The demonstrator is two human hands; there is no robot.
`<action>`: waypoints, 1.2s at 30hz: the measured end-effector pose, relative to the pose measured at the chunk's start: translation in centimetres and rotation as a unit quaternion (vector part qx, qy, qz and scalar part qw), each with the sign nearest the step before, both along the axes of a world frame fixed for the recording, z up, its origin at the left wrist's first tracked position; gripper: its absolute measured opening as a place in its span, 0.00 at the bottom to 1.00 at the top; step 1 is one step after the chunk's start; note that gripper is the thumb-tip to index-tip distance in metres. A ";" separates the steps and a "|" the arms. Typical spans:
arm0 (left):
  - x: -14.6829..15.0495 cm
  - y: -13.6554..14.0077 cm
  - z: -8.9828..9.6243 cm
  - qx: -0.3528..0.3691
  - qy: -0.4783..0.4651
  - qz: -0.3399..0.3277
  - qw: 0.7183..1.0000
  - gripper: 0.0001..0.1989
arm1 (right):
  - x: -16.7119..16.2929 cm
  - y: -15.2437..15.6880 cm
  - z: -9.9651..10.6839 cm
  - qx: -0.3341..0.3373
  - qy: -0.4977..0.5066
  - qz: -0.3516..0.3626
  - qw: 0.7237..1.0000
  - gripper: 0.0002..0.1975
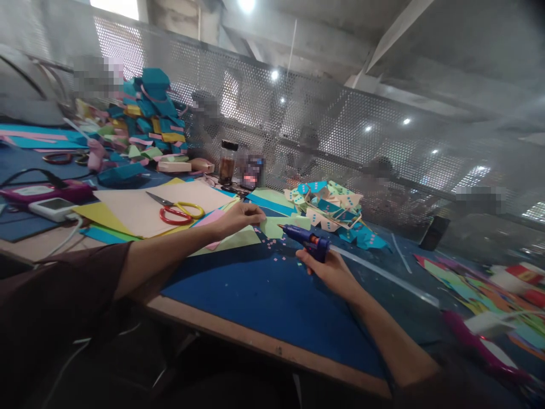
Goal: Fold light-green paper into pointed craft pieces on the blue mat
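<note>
Perforated metal screening (272,116) is running behind a blue-topped worktable (255,301) under a concrete ceiling. Taking the blue hot-glue gun (307,237) as the clock's centre, the right hand (330,271) is gripping it from 5 o'clock, its fingers wrapping the handle, while a long translucent glue stick (383,274) is trailing from its rear towards 4 o'clock. At 9 to 10 o'clock, a pale green paper piece (272,227) is lying before the nozzle; whether the tip is touching it, I cannot tell. The left hand (243,218), farther out at 9 o'clock, is pinching the paper's near-left end between thumb and finger. Tiny pink paper squares (275,244) are scattering just beside it, at 8 to 9 o'clock. Scissors with red and yellow handles (169,203) are resting on cream sheets (128,204) well out at 9 o'clock. Dotted folded-paper shapes (327,205) are heaping up at 1 o'clock, and a dark-lidded jar (227,169) is standing at 10 to 11 o'clock.
</note>
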State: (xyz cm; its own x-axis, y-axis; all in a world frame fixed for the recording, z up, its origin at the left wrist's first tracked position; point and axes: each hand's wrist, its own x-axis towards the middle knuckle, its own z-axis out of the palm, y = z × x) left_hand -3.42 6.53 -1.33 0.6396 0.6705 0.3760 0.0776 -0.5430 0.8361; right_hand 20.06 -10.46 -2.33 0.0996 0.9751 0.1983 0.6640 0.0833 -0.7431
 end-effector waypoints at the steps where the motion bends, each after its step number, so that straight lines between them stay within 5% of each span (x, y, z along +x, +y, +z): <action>1: 0.0 0.2 -0.1 -0.002 -0.005 0.005 1.000 0.12 | 0.2 0.1 0.2 -0.006 0.015 0.016 1.000 0.20; 16: 0.3 1.3 -0.5 -0.072 -0.056 0.028 0.995 0.10 | 3.5 -0.2 1.9 -0.164 -0.009 0.146 0.976 0.15; 36: 0.4 1.8 -0.9 -0.052 -0.048 0.026 0.997 0.11 | 2.7 -0.4 2.7 -0.184 -0.026 0.189 0.964 0.16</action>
